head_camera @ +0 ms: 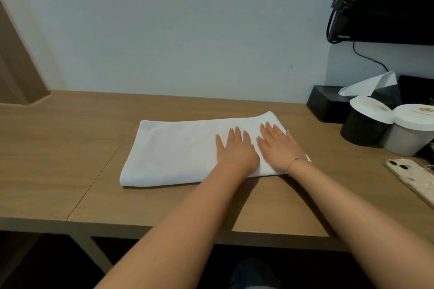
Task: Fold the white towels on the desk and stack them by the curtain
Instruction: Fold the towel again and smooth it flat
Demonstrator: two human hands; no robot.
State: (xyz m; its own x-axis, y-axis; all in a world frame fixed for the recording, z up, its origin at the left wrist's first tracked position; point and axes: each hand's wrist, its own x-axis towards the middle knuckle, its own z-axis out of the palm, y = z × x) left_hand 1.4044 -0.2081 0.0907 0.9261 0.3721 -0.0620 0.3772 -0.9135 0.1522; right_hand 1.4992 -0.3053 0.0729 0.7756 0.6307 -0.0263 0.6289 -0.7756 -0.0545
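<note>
Both hands, left hand (234, 148) and right hand (279, 148), press flat, fingers straight, gripping nothing, smoothing folded towel (178, 150) on tabletop (70, 148). Next, likely: fold again crosswise.

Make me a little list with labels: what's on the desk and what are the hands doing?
towel: white towel, folded into a long flat strip, on the desk
left hand: left hand flat on the towel's right end, fingers straight
right hand: right hand flat beside it, also on the towel
right of towel: two cups with white lids, a tissue box, a phone
stack: none seen
</note>
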